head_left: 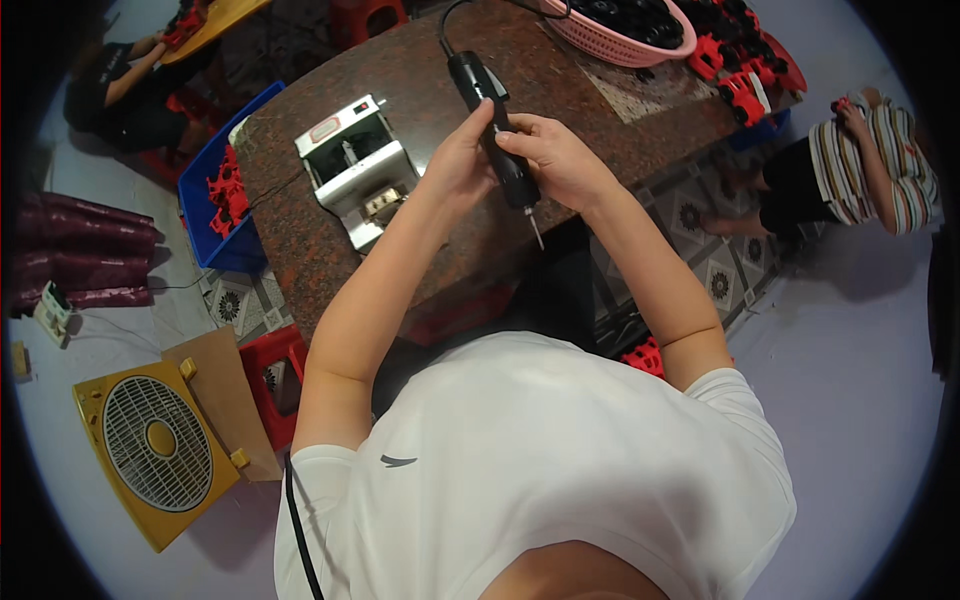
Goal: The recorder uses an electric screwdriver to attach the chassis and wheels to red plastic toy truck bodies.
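Note:
Both my hands are closed around a black electric screwdriver, held over the near edge of the brown stone table. Its thin metal bit slants down toward my body, and a cable leaves its far end. My left hand grips the tool's left side with the thumb along the body. My right hand wraps it from the right, thumb across the grip. Left of my hands, on the table, stands a white and silver machine with a dark opening, probably a screw feeder. The fingers' far sides are partly hidden by the tool.
A pink basket of black parts sits at the far right, beside red toy vehicles. A blue bin with red parts stands left of the table. A yellow fan is lower left. Two other people are nearby.

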Demonstrator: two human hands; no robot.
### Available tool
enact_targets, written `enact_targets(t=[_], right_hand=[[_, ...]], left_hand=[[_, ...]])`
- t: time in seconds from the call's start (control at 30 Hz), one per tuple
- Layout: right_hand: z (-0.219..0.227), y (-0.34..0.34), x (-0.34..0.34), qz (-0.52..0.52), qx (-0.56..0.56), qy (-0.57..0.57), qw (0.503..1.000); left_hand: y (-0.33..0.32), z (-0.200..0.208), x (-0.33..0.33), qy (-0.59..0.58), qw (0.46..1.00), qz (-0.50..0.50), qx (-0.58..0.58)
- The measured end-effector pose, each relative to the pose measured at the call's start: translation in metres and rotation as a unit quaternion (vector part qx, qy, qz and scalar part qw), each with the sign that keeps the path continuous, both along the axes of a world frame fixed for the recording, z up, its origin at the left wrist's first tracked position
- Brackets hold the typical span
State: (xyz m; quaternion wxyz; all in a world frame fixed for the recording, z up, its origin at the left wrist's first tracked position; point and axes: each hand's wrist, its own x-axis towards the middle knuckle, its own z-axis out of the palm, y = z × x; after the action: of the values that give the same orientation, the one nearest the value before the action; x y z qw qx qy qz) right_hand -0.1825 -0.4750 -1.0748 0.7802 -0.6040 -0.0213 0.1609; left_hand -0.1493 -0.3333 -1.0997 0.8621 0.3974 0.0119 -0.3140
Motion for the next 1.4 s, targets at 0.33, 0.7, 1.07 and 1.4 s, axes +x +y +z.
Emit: enact_targets(t=[0.33, 0.7, 1.07, 1.4], right_hand=[[-0.031, -0.052, -0.057, -0.208, -0.086, -0.110, 0.968], [-0.061, -0.033, -0.082, -0.047, 0.023, 0.124, 0.991], [-0.074, -0.001, -0.084, 0.033, 0.053, 0.152, 0.986], [-0.072, 0.004, -0.081, 0.020, 0.043, 0.139, 0.989]], left_hand=[[-0.014, -0.025, 0.000, 0.029, 0.999, 0.032, -0.024], [-0.004, -0.025, 0.007, 0.021, 0.998, 0.057, -0.009], [0.011, -0.028, 0.006, 0.018, 0.996, 0.017, -0.085], [0.016, -0.033, 0.010, 0.013, 0.996, 0.009, -0.088]])
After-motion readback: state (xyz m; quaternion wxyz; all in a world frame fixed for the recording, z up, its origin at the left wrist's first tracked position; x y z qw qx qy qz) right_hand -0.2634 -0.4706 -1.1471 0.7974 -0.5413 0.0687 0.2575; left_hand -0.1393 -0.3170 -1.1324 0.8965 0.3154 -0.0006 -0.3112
